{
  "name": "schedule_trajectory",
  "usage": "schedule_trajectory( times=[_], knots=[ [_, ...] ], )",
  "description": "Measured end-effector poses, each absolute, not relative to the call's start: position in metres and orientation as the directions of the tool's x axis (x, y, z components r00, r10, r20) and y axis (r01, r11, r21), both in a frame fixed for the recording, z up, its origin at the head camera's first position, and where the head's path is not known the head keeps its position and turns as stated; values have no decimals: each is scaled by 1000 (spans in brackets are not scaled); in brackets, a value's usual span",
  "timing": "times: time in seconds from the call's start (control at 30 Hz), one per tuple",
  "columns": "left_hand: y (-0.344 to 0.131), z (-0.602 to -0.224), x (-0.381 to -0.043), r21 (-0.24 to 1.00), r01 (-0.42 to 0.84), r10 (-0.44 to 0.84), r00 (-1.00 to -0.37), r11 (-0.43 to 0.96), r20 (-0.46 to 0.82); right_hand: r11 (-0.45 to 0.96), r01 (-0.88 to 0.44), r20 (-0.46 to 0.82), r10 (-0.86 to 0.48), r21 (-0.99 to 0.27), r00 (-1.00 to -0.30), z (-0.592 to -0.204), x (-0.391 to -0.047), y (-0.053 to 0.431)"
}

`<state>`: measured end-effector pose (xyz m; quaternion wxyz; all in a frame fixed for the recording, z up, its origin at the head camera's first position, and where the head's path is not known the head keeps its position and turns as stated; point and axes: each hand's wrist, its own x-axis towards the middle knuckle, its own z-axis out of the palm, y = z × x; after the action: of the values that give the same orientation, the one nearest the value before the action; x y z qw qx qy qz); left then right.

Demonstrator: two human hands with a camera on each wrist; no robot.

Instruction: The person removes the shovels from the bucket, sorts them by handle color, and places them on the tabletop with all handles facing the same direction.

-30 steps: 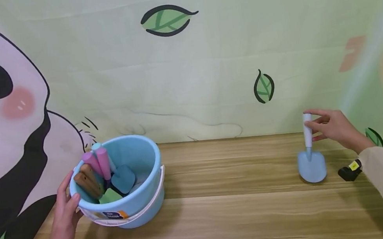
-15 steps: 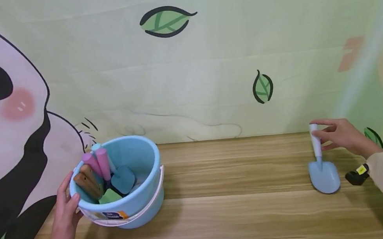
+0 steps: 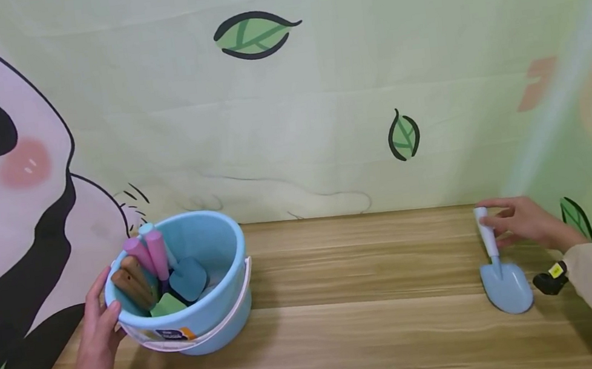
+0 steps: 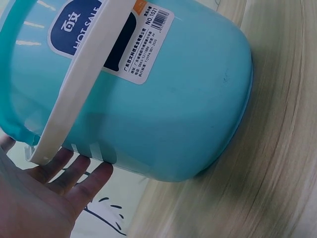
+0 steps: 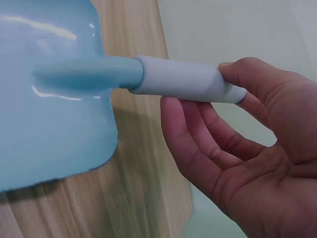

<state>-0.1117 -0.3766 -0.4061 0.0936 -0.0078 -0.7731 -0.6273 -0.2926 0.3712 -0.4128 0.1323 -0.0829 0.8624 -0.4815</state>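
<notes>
A light blue bucket [image 3: 228, 321] with a pale carrying handle [image 3: 234, 313] is at the left of the table. My left hand [image 3: 96, 332] holds its near left side, thumb up by the rim; in the left wrist view the fingers [image 4: 94, 181] lie against the outer wall. At the far right, my right hand [image 3: 525, 222] pinches a small blue shovel [image 3: 508, 289] by its white grip [image 5: 181, 80]. The blade points down toward the table. Inside the bucket stand several tools with pink handles [image 3: 158, 255] and brown handles [image 3: 132, 288], plus a blue blade [image 3: 188, 279].
The wood-grain table [image 3: 368, 340] runs between the two hands. A pale green backdrop [image 3: 321, 114] printed with leaves and a panda rises behind it. A black wrist device [image 3: 550, 280] with a yellow label sits at my right wrist.
My right hand has lowered the shovel and moved it a little rightward, bringing the blade nearer the front. My left hand and the bucket hold nearly still.
</notes>
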Motion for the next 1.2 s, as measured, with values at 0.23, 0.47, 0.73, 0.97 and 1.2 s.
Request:
schedule_trajectory(
  times=[0.23,0.47,0.73,0.97,1.2],
  knots=[
    [-376,-407,-112,969,128,-114,-981,212,154,508,13,-185,-290,-861,-939,-421,-298,371],
    [-375,-410,-112,971,163,-109,-977,177,184,497,10,-181,-296,-868,-938,-429,-301,372],
    [-375,-410,-112,973,161,-118,-976,163,182,471,0,-169,-316,-882,-934,-440,-302,374],
    [-375,-409,-112,972,175,-110,-975,160,194,535,-2,-183,-293,-845,-938,-443,-300,373],
    [-376,-406,-113,968,100,-126,-983,230,132,556,7,-199,-285,-831,-938,-443,-298,371]
  ],
)
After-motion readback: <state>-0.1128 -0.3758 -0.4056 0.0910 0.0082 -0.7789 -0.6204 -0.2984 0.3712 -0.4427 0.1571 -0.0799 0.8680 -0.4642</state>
